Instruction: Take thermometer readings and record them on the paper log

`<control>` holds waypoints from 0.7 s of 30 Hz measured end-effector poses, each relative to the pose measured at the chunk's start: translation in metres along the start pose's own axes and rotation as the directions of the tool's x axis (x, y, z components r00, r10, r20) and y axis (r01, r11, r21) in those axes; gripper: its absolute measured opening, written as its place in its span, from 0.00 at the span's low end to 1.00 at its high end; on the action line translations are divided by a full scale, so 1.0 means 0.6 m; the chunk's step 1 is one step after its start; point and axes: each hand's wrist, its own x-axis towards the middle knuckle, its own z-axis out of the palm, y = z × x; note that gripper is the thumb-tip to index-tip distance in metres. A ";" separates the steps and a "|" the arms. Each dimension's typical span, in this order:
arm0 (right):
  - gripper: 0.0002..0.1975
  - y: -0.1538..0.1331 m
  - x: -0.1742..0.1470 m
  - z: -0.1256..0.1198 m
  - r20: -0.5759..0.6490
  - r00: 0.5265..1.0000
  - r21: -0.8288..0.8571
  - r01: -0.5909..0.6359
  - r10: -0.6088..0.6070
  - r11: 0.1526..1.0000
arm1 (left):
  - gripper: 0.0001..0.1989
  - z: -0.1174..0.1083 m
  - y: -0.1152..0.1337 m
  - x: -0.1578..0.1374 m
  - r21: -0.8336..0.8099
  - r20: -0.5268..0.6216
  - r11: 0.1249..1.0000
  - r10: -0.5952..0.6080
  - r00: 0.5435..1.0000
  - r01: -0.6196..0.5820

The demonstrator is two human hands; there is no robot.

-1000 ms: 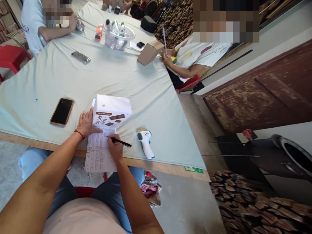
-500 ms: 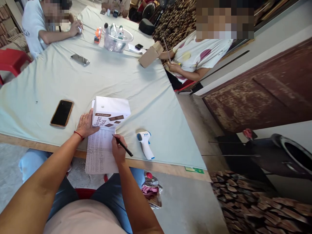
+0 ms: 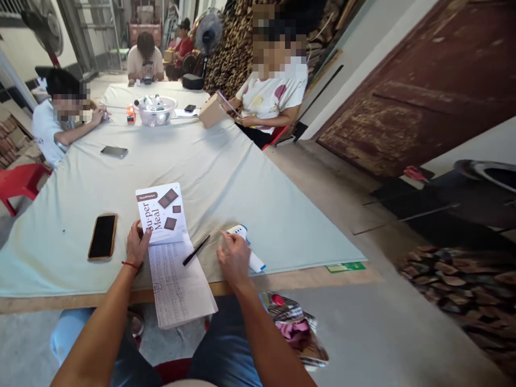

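Note:
A white box (image 3: 163,212) printed "Su-per Meal" stands tilted with its brown-pictured face toward me. My left hand (image 3: 138,244) grips its lower left edge, thumb on the front. Below the box, handwritten paper sheets (image 3: 179,285) hang partly over the table's front edge. A black pen (image 3: 196,250) lies loose across their right side. My right hand (image 3: 235,257), empty with thumb and index finger apart, is over the white-and-blue infrared thermometer (image 3: 257,263) and hides its middle. Whether the hand touches it, I cannot tell.
On the pale tablecloth (image 3: 169,161) are a dark phone (image 3: 102,236), a silver phone (image 3: 114,151), a clear basin of bottles (image 3: 155,115) and an orange tape dispenser (image 3: 131,114). A person at right handles a cardboard box (image 3: 212,110). Others sit at left and the far end.
My right hand has let go of the pen, which now lies on the paper, and moved right to the thermometer. The box's printed face is turned more toward me. The view has tilted up.

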 end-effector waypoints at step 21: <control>0.17 -0.211 -0.012 0.000 0.521 0.851 0.846 -0.504 -0.069 0.173 | 0.27 -0.010 -0.003 0.013 -0.020 -0.012 1.000 -0.006 1.000 0.006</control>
